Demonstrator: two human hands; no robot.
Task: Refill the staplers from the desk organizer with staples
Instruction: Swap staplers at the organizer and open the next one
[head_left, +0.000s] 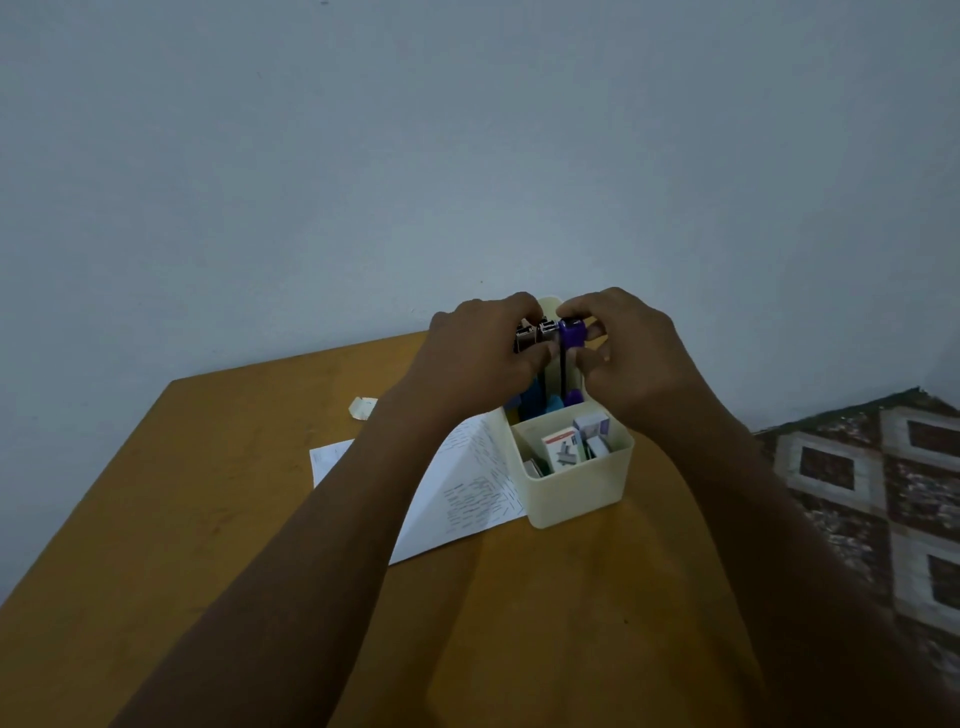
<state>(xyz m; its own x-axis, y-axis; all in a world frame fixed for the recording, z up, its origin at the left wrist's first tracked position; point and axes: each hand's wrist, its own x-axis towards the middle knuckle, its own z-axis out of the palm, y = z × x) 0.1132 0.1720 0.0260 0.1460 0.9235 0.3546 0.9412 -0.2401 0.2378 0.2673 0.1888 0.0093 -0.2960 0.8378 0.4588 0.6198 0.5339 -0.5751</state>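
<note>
Pale blue-grey wall (467, 156) rises behind an orange-brown surface (234, 493), and a cream organizer (576, 499) stands on it. Directly above the organizer's far compartment, both grips hold a purple stapler (571, 332). The left grip (483, 338) is clenched on the metal end, pinching it between thumb and fingers. The right grip (623, 343) pinches the purple end. A dark arm of the stapler hangs down between them towards that compartment, so it looks hinged open, though the fingers hide whether the staple channel is bared.

The step in hand seems to be opening the stapler for loading. To do it well, one grip should steady the metal rail while the other swings the purple top fully back, since a half-open top would block the strip. Working over the organizer means anything dropped falls inside it.

The organizer's near compartment holds several small staple boxes (563, 449), upright and leaning together. Its far compartment holds blue and teal things (532, 400), probably more staplers, mostly hidden by the grips. Printed paper (467, 499) lies left of the organizer, reaching its wall. A small scrap (362, 407) lies further left.
</note>
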